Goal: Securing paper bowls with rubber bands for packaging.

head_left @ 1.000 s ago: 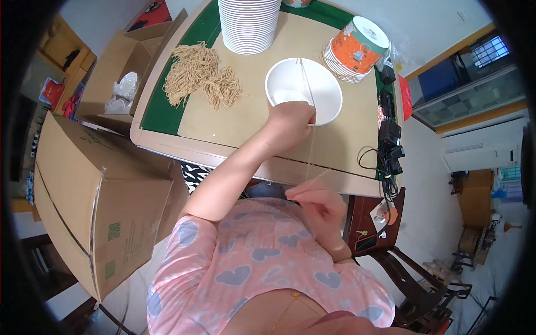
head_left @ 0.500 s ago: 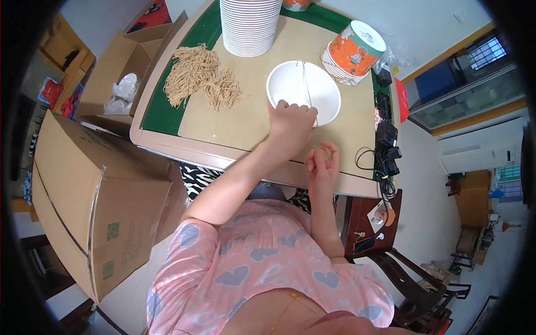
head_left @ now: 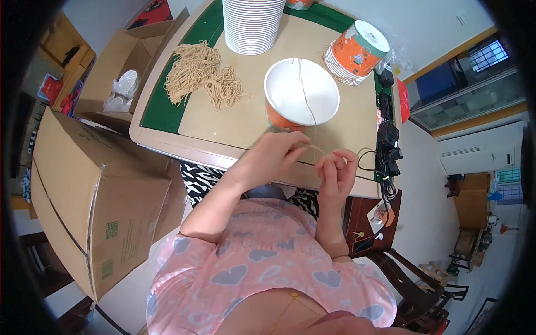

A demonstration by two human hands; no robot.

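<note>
In front of me a paper bucket [head_left: 279, 118], white inside and orange outside, stands on the table with its mouth tilted toward me. A thin tan string [head_left: 305, 92] runs across its mouth and hangs over the near rim toward my hands. My left hand [head_left: 273, 153], fingers bent together, pinches the string just below the bucket. To its right, my right hand [head_left: 338, 170] has its fingers curled with the thumb against them, and the string runs into them. A short stretch of string spans the gap between both hands.
Loose tan strings [head_left: 195, 72] lie heaped on the left of the tabletop. A tall stack of white buckets [head_left: 252, 28] rises at the back. Orange buckets with strings [head_left: 357, 53] lean at the far right. Black adapters and cables [head_left: 386, 139] line the right edge; cardboard boxes [head_left: 106, 212] stand left.
My left hand has come back from the bucket's rim toward me, uncovering its orange side. My right hand has shifted slightly right, and the string now stretches between both hands.
</note>
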